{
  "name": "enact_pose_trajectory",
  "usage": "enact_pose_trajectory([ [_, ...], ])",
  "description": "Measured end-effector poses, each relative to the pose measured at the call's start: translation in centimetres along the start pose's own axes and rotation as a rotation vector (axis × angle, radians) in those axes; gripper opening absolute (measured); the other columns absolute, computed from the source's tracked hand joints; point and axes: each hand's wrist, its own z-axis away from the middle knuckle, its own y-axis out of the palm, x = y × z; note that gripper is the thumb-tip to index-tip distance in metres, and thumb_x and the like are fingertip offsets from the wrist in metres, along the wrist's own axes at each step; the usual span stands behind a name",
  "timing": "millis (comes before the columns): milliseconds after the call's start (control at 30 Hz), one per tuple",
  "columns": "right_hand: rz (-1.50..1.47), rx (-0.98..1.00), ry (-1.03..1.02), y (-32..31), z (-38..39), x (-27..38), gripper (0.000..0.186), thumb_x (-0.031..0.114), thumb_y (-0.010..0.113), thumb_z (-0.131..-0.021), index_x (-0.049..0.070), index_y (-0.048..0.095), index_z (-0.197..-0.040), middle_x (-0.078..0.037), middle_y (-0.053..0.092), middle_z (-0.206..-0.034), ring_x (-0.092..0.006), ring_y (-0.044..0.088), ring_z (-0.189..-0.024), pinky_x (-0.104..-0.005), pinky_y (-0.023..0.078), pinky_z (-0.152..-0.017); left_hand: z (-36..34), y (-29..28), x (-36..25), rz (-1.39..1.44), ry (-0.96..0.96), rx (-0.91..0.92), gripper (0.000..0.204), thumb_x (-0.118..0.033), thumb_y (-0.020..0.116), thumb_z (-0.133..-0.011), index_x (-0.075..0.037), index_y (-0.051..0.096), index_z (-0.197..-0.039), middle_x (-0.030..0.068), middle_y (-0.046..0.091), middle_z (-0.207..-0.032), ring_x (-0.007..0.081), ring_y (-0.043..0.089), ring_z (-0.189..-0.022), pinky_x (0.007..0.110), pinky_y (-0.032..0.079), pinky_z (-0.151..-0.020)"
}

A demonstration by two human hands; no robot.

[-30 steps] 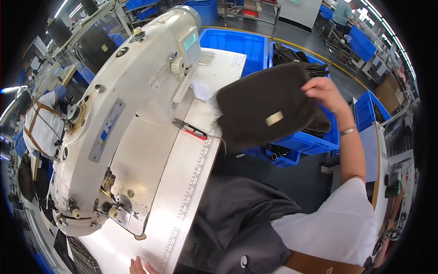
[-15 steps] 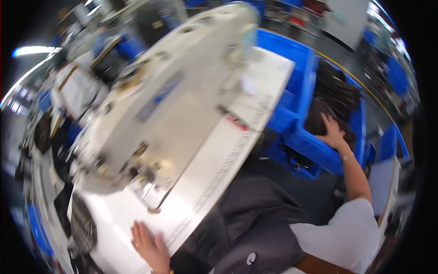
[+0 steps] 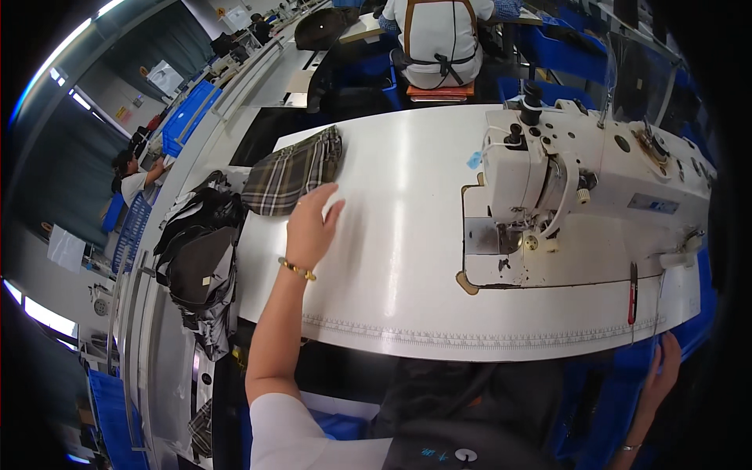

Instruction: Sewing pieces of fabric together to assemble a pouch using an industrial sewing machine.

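Observation:
My left hand reaches over the white sewing table, a beaded bracelet at its wrist. Its fingers are stretched, with the thumb apart, and it holds nothing. Just beyond the fingertips lies a folded plaid fabric piece in brown and grey, rounded at one end; I cannot tell whether they touch it. At the table's right front corner is my right hand, fingers extended and apart, with no object visible in it. A white sewing machine stands on the right half of the table.
Dark pieces in crumpled plastic lie left of the table. A red-handled tool rests near the machine, and a ruler strip follows the front edge. Ahead sits a person in white; another person is far left.
The view has swung left from the blue bin. My right hand has left the dark pieces in the bin for the table corner. My left hand has moved to the plaid piece.

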Motion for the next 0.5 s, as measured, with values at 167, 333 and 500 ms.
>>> enact_pose_trajectory([
  [167, -0.290, 0.027, -0.697, 4.3, -9.7, 16.2, 0.025, 0.005, 0.073, -0.077, 0.004, 0.067, -0.102, -0.014, 0.069, -0.110, -0.0340, 0.065, -0.089, -0.0485, 0.053, -0.083, -5.0, 2.4, 11.5, 0.086, -0.286, -0.051, 0.028, -0.021, 0.073, -0.091, -0.003, 0.069, -0.111, 0.0102, 0.072, -0.096, 0.0239, 0.065, -0.082, 0.035, 0.052, -0.075],
  [333, -0.486, 0.025, -1.068, 7.0, -14.8, 25.5, 0.024, 0.010, 0.076, -0.075, 0.006, 0.068, -0.097, -0.009, 0.069, -0.109, -0.0204, 0.065, -0.077, -0.0364, 0.056, -0.072, -4.3, 2.2, 15.1, 0.511, -0.490, 0.155, 0.018, -0.019, 0.079, -0.089, -0.004, 0.069, -0.090, -0.0050, 0.062, -0.074, 0.0052, 0.052, -0.068, 0.022, 0.042, -0.064],
  [500, -0.688, 0.053, -1.271, 10.0, -16.6, 29.7, 0.022, 0.013, 0.078, -0.076, 0.006, 0.069, -0.094, -0.009, 0.070, -0.109, -0.0188, 0.064, -0.076, -0.0313, 0.054, -0.064, -3.1, -1.3, 13.2, 0.706, -0.459, -0.110, 0.016, -0.017, 0.075, -0.093, -0.003, 0.068, -0.089, -0.0081, 0.061, -0.079, 0.0027, 0.049, -0.071, 0.019, 0.039, -0.065],
])
